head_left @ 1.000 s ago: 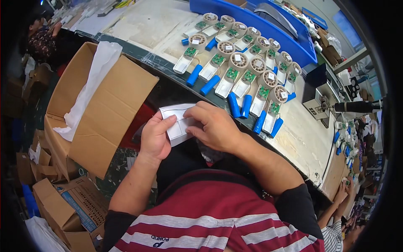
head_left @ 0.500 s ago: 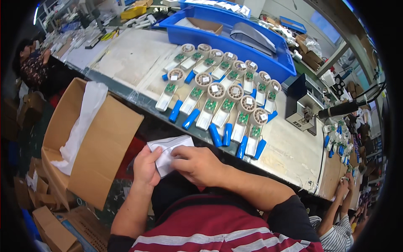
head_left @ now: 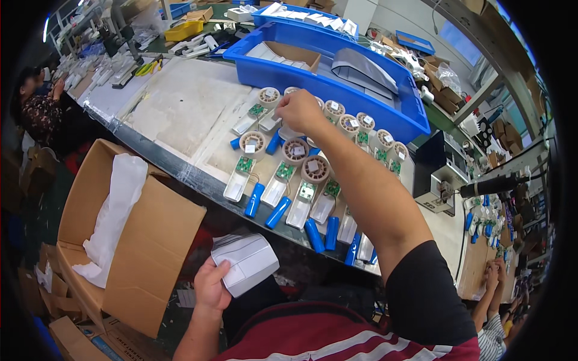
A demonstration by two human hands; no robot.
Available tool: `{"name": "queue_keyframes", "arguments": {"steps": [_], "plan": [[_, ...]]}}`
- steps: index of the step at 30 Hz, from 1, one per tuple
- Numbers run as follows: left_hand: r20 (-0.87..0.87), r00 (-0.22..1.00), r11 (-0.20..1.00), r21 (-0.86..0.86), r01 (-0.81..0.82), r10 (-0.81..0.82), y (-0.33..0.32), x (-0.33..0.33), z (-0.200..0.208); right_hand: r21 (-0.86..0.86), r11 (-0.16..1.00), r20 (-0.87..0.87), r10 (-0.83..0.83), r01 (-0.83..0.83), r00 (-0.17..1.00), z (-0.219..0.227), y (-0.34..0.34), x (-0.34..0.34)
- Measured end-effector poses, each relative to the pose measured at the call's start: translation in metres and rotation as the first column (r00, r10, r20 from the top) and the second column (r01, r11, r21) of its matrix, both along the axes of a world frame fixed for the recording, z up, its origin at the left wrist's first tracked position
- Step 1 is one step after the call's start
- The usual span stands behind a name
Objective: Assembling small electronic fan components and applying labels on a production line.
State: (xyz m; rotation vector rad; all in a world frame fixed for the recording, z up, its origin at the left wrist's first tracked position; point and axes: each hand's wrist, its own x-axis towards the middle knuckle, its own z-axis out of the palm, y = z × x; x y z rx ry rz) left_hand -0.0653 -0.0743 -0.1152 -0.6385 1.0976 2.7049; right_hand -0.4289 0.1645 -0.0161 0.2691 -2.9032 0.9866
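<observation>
My left hand (head_left: 212, 284) grips a bent white sheet (head_left: 251, 265) marked with thin lines, thumb on top, between my body and the bench edge. My right hand (head_left: 301, 111) reaches over the far row of round fan units, its fingers pinched; whatever they hold, if anything, is too small to make out. Each visible beige fan wheel (head_left: 252, 142) carries a small white square on its hub. Attached to the wheels are white handle shells (head_left: 236, 186) with green circuit boards (head_left: 244, 163) and blue cylindrical batteries (head_left: 254, 200). My right forearm hides several units.
A large blue bin (head_left: 271, 75) holding cardboard and grey sheeting stands behind the units. To the right is a black-and-silver machine (head_left: 435, 174). An open cardboard box (head_left: 153, 253) stands at left below the bench (head_left: 186, 114). Other people work at far left and lower right.
My right hand has left the white sheet and stretched forward to the far fan row. My left hand sits slightly lower, still holding the sheet, which now shows more of its face.
</observation>
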Motion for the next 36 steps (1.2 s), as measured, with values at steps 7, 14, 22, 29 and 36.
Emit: {"name": "queue_keyframes", "arguments": {"steps": [7, 14, 22, 29, 36], "plan": [[0.088, 0.995, 0.999, -0.001, -0.039, 0.039, -0.011, -0.001, -0.008, 0.158, 0.987, 0.098, 0.023, -0.039, 0.995, -0.024, -0.024, -0.025], [0.109, 0.993, 0.999, 0.001, -0.040, 0.040, -0.009, -0.008, -0.006, 0.249, 0.967, 0.094, -0.072, 0.046, 0.993, -0.025, -0.035, -0.018], [0.103, 0.992, 0.998, -0.015, -0.066, 0.068, -0.009, 0.000, -0.007, 0.394, 0.917, -0.043, -0.051, 0.063, 0.998, -0.007, -0.049, 0.008], [0.084, 0.994, 0.994, -0.088, -0.059, 0.067, 0.000, -0.008, 0.008, 0.387, 0.922, -0.096, 0.032, 0.008, 0.995, -0.004, -0.034, 0.019], [-0.048, 0.998, 1.000, 0.010, -0.027, 0.028, 0.002, -0.011, 0.015, -0.125, 0.823, 0.033, 0.561, -0.553, 0.827, 0.019, -0.010, 0.212]]}}
